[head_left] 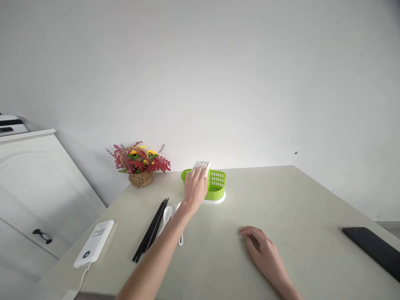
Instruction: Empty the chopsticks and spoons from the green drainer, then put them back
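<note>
The left hand (196, 188) grips a white slotted plastic piece (202, 166) at the green plastic basket (216, 183). The right hand (264, 250) lies flat and loose on the pale counter (306, 200).

The left arm stretches far forward from the near left edge, bare and nearly straight, angling up toward the middle. The left hand (196, 186) is raised at the end of it, back toward the camera, fingers curled forward in a grasp. The right hand (264, 250) lies nearer and to the right, palm down, flat, fingers loosely together and pointing toward the left. Its wrist and a short stretch of forearm run off the near edge.
</note>
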Action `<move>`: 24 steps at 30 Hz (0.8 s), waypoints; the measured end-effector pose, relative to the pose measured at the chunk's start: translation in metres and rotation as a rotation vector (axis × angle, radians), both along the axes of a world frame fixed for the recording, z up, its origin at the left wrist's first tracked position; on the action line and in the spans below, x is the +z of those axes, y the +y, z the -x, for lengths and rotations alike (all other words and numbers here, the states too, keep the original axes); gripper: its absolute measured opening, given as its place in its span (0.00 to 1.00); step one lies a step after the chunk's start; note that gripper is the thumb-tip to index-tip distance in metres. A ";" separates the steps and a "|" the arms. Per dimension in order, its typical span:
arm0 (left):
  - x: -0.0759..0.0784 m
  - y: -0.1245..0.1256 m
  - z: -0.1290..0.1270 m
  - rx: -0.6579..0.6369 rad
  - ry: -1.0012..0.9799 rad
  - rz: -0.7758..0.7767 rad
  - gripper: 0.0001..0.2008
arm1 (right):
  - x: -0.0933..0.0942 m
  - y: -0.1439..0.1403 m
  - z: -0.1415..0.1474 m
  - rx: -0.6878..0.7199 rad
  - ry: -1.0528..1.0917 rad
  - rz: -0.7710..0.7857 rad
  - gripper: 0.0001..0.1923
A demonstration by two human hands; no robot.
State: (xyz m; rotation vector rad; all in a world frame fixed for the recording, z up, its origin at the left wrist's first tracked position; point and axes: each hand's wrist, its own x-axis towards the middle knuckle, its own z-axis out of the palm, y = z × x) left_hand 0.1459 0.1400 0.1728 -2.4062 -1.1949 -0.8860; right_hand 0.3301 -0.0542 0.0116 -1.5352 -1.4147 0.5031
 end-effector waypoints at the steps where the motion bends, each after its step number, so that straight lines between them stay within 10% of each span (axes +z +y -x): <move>1: 0.001 0.008 0.012 0.024 -0.010 0.008 0.22 | 0.000 0.000 0.000 0.000 0.001 0.006 0.13; 12: 0.008 0.048 0.102 0.223 -0.027 0.023 0.23 | -0.002 0.001 -0.001 -0.022 -0.014 -0.024 0.13; 19: 0.002 0.045 0.103 0.290 -0.107 0.010 0.24 | 0.003 -0.003 0.001 -0.029 0.001 -0.015 0.13; 24: -0.032 -0.014 0.073 0.212 -0.275 -0.067 0.26 | 0.002 -0.004 0.002 -0.033 0.013 0.011 0.14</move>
